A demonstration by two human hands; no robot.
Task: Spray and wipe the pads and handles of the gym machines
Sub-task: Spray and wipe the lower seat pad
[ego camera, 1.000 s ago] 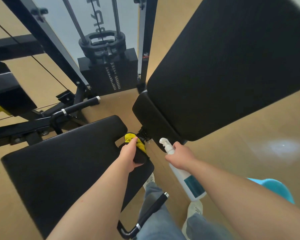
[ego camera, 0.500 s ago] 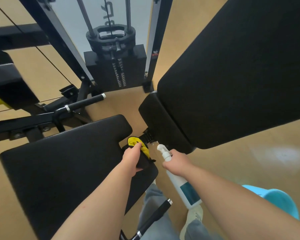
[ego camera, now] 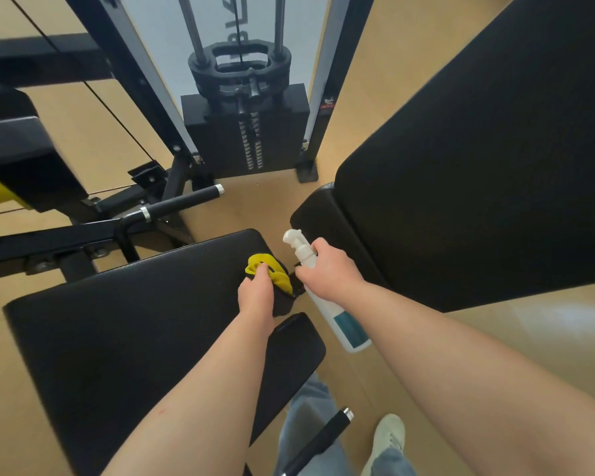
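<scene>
Back pad (ego camera: 478, 166) is the biggest thing I see: tilted, filling the right side, its lower end just beside the far right corner of the seat. Next down, the seat pad (ego camera: 117, 321) lies flat, long axis running from that far right corner toward the near left edge. Nearly all of its surface lies left of the fingers and nearer me, so I judge the wipe has to pull back and leftward from the corner. Beyond the seat's far edge, the handle bar (ego camera: 182, 202) sits well apart from both hands.

In the gap between the two pads, the spray bottle (ego camera: 340, 317) slants down toward me, nozzle up and aimed away-left. My right hand (ego camera: 330, 269) grips its neck, fingers wrapped round; finger on the trigger or not, I can't tell. My left hand (ego camera: 256, 295) has its fingers curled over the cloth (ego camera: 279, 274), yellow and black, bunched and pressed onto the seat's far right corner. Left hand nearer the seat, right hand nearer the back pad.
</scene>
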